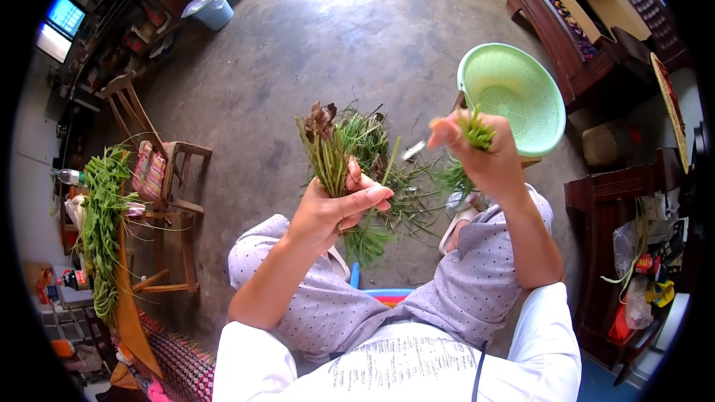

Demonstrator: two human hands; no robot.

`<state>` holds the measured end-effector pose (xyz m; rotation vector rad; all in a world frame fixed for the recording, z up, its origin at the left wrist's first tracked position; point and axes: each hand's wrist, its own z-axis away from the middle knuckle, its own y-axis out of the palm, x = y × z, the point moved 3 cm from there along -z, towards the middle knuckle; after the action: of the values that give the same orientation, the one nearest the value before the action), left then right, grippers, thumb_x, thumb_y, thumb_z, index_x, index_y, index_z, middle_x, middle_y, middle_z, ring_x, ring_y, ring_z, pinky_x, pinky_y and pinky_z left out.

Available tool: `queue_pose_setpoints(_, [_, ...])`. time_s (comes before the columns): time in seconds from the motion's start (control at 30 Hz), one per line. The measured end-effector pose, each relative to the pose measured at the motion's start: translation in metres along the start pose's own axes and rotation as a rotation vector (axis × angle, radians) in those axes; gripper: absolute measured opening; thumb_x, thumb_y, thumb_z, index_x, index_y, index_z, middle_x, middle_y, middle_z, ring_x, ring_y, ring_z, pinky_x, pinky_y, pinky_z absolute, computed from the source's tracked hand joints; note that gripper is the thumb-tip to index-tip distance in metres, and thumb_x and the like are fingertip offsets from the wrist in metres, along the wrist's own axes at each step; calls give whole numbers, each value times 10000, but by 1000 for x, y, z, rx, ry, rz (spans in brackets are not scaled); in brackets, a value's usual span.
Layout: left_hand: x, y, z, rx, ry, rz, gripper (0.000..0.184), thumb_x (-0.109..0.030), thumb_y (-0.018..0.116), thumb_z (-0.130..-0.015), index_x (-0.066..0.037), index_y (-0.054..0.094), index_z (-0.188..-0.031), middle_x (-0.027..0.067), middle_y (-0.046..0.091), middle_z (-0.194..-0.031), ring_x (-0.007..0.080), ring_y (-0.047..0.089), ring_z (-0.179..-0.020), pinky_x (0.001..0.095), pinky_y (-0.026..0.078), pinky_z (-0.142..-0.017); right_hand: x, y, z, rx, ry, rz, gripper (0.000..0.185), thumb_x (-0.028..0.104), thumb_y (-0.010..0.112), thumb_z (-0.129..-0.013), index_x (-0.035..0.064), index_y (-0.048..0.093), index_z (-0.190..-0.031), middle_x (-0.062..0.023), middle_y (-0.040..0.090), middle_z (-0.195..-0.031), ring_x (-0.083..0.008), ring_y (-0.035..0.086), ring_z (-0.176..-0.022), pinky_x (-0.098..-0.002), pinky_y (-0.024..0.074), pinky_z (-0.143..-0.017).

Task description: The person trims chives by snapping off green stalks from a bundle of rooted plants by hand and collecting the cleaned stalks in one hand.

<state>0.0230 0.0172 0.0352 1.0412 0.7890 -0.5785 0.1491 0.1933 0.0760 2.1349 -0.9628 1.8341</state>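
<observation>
My left hand [331, 208] is closed around a bunch of leafy green stems [322, 152], with brown, withered bits at the upper end and feathery leaves hanging below. One single stem [392, 160] sticks up by its thumb and fingertip. My right hand [488, 152] is raised to the right and grips a smaller bunch of green stems [477, 132], whose ends poke out above the fist. A small white blurred thing [414, 150] shows by its fingertips; I cannot make out what it is. Between my hands, loose greens and trimmings [365, 134] lie heaped on the floor.
A light green colander [547, 97] stands beyond my right hand on a low support. To the left are a wooden chair [175, 156] and a bench heaped with greens [108, 216]. A blue bin [214, 13] stands far left, dark wooden furniture [611, 186] at right.
</observation>
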Motion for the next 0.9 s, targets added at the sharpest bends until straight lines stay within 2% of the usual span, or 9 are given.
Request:
queue_pose_setpoints(0.07, [0, 1, -1, -3, 6, -6, 291, -18, 656, -802, -149, 400, -760, 101, 651, -828, 118, 647, -727, 154, 283, -375, -2, 14, 1, -62, -75, -20, 159, 163, 653, -841, 15, 635, -894, 11, 544, -612, -32, 431, -546, -206, 314, -465])
queue_pose_setpoints(0.17, [0, 4, -1, -10, 29, 4, 279, -8, 655, -801, -144, 414, -770, 96, 654, -836, 117, 649, -731, 149, 285, -372, 13, 18, 3, -123, -85, 20, 197, 186, 643, -854, 32, 607, -971, 77, 381, -539, 4, 332, -505, -182, 242, -455])
queue_pose_setpoints(0.23, [1, 5, -2, -56, 35, -5, 283, 48, 629, -795, -131, 410, -802, 93, 633, -811, 103, 630, -691, 149, 247, -345, 14, 24, 5, 184, 109, -163, 218, 150, 658, -835, 8, 583, -983, 13, 559, -708, -28, 465, -609, -204, 358, -513])
queue_pose_setpoints(0.27, [2, 5, -2, -56, 35, -5, 283, 48, 629, -795, -131, 410, -802, 93, 633, -811, 103, 630, -691, 149, 247, -345, 9, 32, 6, 261, 102, -234, 214, 160, 653, -842, 8, 585, -977, 42, 521, -687, -19, 433, -591, -200, 345, -511])
queue_pose_setpoints(0.37, [4, 4, -2, -28, 8, -3, 268, 39, 633, -798, -129, 424, -811, 95, 644, -843, 105, 634, -711, 142, 255, -350, 1, 48, 10, 260, 8, -376, 155, 172, 616, -873, 22, 579, -891, 62, 459, -635, -16, 377, -556, -205, 306, -486])
queue_pose_setpoints(0.53, [4, 8, -2, 19, 27, -3, 247, 23, 639, -800, -118, 437, -807, 116, 638, -925, 105, 626, -756, 138, 286, -373, -11, 31, 2, -62, 210, -659, 317, 185, 550, -906, 127, 394, -637, 65, 398, -573, 5, 330, -458, -182, 247, -403])
queue_pose_setpoints(0.67, [6, 8, -3, 19, 34, -15, 243, 7, 648, -799, -119, 440, -799, 109, 629, -934, 85, 596, -697, 139, 304, -395, -8, 35, 0, -39, 159, -375, 391, 134, 606, -877, 134, 347, -584, 94, 304, -526, 7, 278, -483, -211, 215, -409])
queue_pose_setpoints(0.83, [8, 7, -3, -30, 26, -210, 123, -91, 671, -815, -61, 569, -878, -15, 565, -724, 16, 443, -522, 157, 323, -429, 10, 56, 5, 89, 155, -428, 140, 127, 673, -817, 4, 610, -793, -2, 597, -698, -46, 534, -668, -207, 443, -582])
queue_pose_setpoints(0.9, [9, 13, -4, -42, 61, -183, 138, -90, 671, -815, -53, 578, -910, -30, 542, -694, 14, 432, -514, 156, 320, -436, 3, 62, 6, 124, 145, -382, 129, 121, 663, -828, 3, 611, -834, 11, 585, -679, -30, 517, -644, -191, 412, -551])
